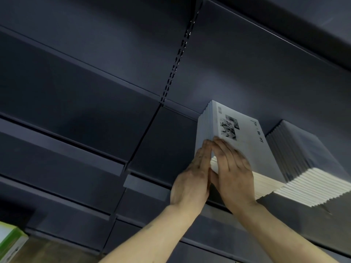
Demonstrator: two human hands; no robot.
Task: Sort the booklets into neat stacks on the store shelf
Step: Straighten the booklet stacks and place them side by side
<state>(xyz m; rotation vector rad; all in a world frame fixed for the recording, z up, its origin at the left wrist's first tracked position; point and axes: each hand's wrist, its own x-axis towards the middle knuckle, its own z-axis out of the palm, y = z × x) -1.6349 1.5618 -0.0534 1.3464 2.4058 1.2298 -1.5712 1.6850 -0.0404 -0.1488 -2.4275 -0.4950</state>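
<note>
Straight fingers of left hand [191, 177] flat against the left side of a booklet stack [241, 141], gripping nothing. Straight fingers of right hand [234, 171] spread on its top cover at the near left corner. Stack lying on dark shelf [148, 185], second booklet stack [307, 168] just beside, right.

Dark blue-grey metal shelving [79, 103] fills view, seen from below at tilt. Slotted upright [177, 59] with row of small holes runs between back panels. Several shelf edges [62, 147] step down toward lower left. Dim, even light. Green-and-white box [10, 242] at bottom left corner, on brownish surface [47, 252].
</note>
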